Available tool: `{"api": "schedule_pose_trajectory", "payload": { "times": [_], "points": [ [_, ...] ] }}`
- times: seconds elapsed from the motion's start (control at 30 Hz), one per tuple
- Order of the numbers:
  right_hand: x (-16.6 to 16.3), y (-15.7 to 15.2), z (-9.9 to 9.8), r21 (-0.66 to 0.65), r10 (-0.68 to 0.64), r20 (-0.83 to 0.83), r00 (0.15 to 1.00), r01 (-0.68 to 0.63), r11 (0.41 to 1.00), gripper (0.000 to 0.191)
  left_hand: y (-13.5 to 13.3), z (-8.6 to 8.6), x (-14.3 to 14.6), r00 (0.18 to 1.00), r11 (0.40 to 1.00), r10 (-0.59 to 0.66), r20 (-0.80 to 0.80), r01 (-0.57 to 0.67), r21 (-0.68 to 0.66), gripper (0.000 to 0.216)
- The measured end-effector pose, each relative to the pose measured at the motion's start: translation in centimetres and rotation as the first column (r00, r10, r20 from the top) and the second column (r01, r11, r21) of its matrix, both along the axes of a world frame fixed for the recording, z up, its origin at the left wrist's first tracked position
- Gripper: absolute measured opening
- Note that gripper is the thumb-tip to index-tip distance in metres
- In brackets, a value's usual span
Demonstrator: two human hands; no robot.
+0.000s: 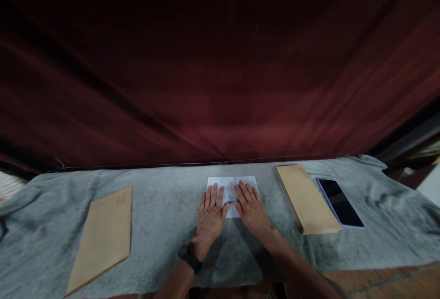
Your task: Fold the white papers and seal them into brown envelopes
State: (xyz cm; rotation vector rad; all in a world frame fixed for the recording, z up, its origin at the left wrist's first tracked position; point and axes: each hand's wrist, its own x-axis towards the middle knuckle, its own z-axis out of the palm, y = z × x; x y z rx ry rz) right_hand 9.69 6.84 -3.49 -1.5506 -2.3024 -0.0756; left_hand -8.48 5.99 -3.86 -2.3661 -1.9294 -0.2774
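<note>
A white sheet of paper [229, 183] lies on the grey cloth [165, 207] at the middle of the table. Both my hands rest flat on it, fingers stretched out and pointing away from me. My left hand [210, 214] covers the sheet's left part and wears a black watch at the wrist. My right hand [250, 207] covers the right part. The two thumbs nearly meet over the paper. Neither hand grips anything.
A brown envelope [105, 235] lies to the left on the cloth. A stack of brown envelopes [305, 200] lies to the right, with a black phone [340, 202] beside it. A dark red curtain [220, 69] hangs behind the table.
</note>
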Motion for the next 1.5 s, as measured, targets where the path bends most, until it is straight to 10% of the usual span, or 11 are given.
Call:
{"api": "schedule_pose_trajectory", "payload": {
  "times": [1.0, 1.5],
  "points": [
    [-1.8, 0.4, -1.5, -0.039, -0.080, -0.058, 0.995, 0.078, 0.996, 0.047, -0.6, -0.9, 2.2, 0.975, 0.977, -0.208, 0.078, 0.203, 0.060, 0.053],
    [3.5, 1.0, -1.7, -0.115, -0.320, -0.161, 0.933, 0.305, 0.946, 0.058, 0.9, 1.4, -1.0, 0.910, 0.968, 0.240, 0.338, -0.201, -0.147, 0.060]
  ]
}}
